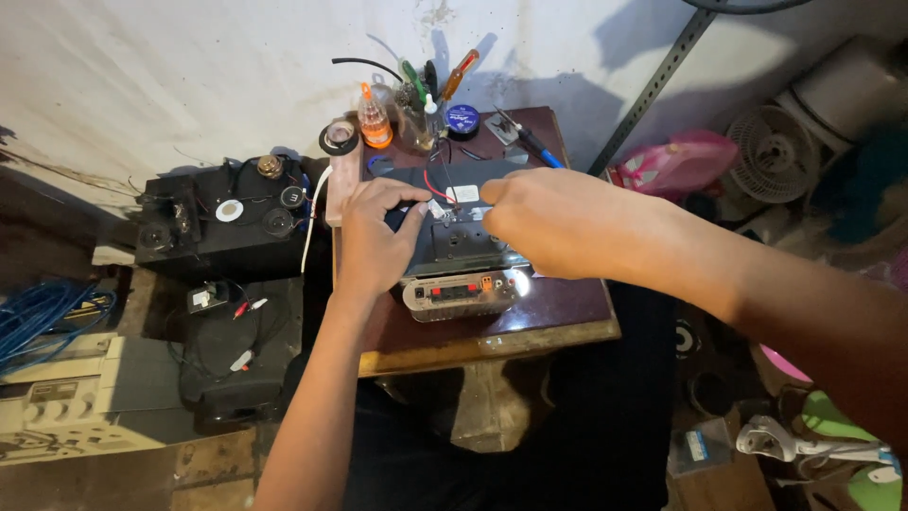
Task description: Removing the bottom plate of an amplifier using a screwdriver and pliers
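Left hand (375, 237) in a pinching grip on a small white connector (434, 206), atop a grey amplifier unit (461, 284) on the bench (567, 308); right hand (549, 222) curled over the unit's top, its grip hidden; black speaker box (222, 227) left of the left hand

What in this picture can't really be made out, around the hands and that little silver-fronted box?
- Head view: the right hand covers the rear right of the amplifier box; its fingertips are hidden.
- What the left hand pinches is too small to tell.
- The front-panel controls are too small and glared.
- The jar of tools blurs together.
- The white machine is cut by the left edge.
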